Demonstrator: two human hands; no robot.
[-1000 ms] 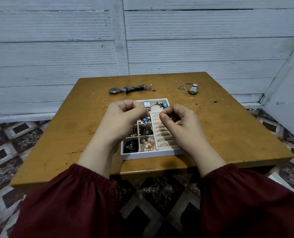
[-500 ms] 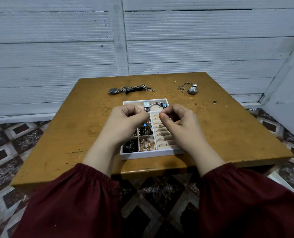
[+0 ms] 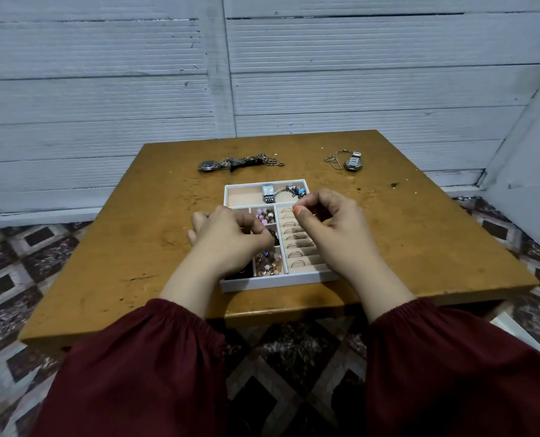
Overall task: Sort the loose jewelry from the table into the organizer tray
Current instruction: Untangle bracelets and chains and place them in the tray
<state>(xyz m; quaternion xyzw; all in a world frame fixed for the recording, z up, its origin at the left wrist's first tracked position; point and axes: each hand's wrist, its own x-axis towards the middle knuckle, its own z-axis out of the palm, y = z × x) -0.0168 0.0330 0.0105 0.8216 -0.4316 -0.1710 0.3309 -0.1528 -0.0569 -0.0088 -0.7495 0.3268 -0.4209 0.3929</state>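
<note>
Watch-and-chain pile [image 3: 240, 164] lies on the table [image 3: 130, 247], beyond the left hand [image 3: 227, 244]. Left hand is curled over the organizer tray [image 3: 278, 283], hiding its small compartments; can't tell what it holds. Right hand [image 3: 334, 230] is curled over the ring rows [image 3: 297, 247], thumb meeting fingertip; can't tell if anything's pinched. Chain with watch [image 3: 349, 160] sits beyond it.

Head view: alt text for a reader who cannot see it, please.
A person's left hand and right hand, fingers curled, are over a white organizer tray of rings and beads on a wooden table. A watch with tangled chains and a second watch with a thin chain lie loose beyond the tray.
</note>
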